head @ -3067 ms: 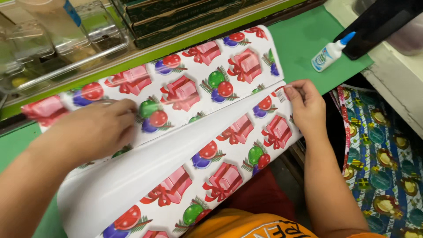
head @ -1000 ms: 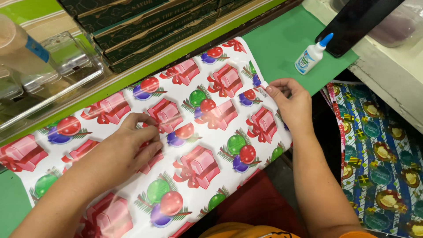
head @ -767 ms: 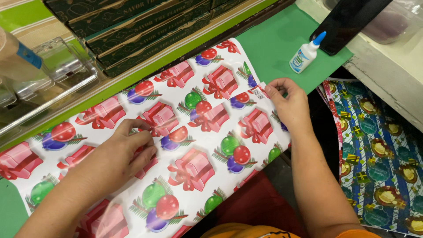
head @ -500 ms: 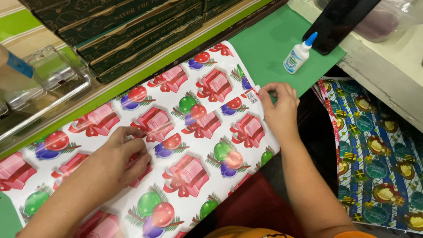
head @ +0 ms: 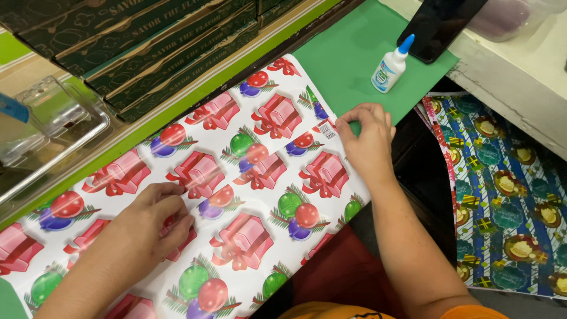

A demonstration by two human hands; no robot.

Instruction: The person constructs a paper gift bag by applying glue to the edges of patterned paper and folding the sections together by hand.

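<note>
A view from above, looking down at a person's two bare hands on a sheet of wrapping paper. The paper is white, printed with pink gift boxes tied in red ribbon and with red, green and purple baubles. It lies flat on a green worktop and runs in a wide band from the lower left of the frame up toward the upper middle.

The left hand sits at lower left, pressed down on the paper with its fingers curled under; it grips nothing. The right hand is right of centre, at the paper's right-hand edge. Its fingertips pinch that edge near a small barcode patch, the thumb and fingers closed on the sheet. The two hands are well apart.

In the upper right a small white glue bottle with a blue cap stands upright on the green worktop, just beside a dark phone leaning behind it. Along the top left, dark green cardboard boxes are stacked, with a clear plastic container at far left. At the right edge lies a second sheet of wrapping paper, blue and green with gold patterns.
</note>
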